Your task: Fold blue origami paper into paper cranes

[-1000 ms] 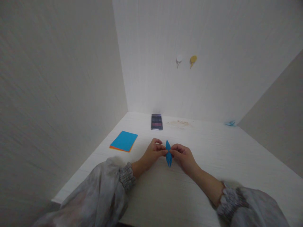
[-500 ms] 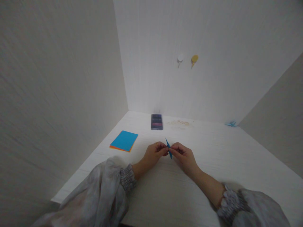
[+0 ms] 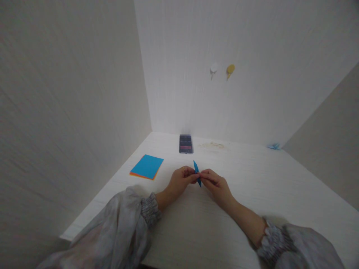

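Between my two hands is a small piece of folded blue paper (image 3: 195, 165), its narrow pointed ends sticking out above and below the fingers. My left hand (image 3: 181, 180) pinches it from the left, thumb against the fingers. From the right, my right hand (image 3: 215, 182) grips it too, thumb and fingertips pressed together. The fingertips of both hands meet at the paper's middle and cover its folds there.
To the left lies a stack of square paper (image 3: 147, 166), blue on top with orange edges below. A dark phone-like object (image 3: 186, 144), blurred, is by the back wall. Light-blue folded paper (image 3: 273, 146) rests in the far right corner. White (image 3: 213, 68) and yellow (image 3: 230, 69) hooks are on the wall.
The folded blue paper has shifted slightly left and its upper tip looks broader. Both hands have moved a little with it, still pinching.
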Available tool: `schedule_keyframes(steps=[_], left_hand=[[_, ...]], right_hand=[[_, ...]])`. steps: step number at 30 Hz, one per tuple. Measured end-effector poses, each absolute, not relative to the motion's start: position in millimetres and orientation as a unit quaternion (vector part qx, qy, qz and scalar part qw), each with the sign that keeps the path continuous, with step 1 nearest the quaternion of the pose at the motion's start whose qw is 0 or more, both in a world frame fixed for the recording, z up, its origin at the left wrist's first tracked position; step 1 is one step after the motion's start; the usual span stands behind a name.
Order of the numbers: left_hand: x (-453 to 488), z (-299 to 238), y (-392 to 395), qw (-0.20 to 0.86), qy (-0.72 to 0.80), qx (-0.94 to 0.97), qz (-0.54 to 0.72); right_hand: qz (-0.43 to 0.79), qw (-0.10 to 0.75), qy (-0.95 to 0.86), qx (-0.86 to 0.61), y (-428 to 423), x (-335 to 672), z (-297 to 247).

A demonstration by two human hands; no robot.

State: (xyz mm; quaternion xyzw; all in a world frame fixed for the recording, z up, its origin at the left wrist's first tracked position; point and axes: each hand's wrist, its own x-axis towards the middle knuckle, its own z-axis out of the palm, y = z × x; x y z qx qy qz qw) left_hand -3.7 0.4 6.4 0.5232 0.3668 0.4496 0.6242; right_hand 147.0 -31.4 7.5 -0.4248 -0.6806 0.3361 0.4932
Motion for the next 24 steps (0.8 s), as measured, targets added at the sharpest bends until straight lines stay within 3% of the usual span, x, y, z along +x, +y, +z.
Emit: schedule_keyframes(steps=[10, 24], left_hand=[[-5.0, 10.5, -2.3, 0.621, 0.366, 0.542, 0.432], [-6.2, 4.9, -1.1, 0.656, 0.290, 0.575, 0.393]], right_hand=[[0.396, 0.558, -0.566, -0.459, -27.7, 147.5, -0.2], [0.506, 0.568, -0.502, -0.410, -28.4, 143.4, 2.4]])
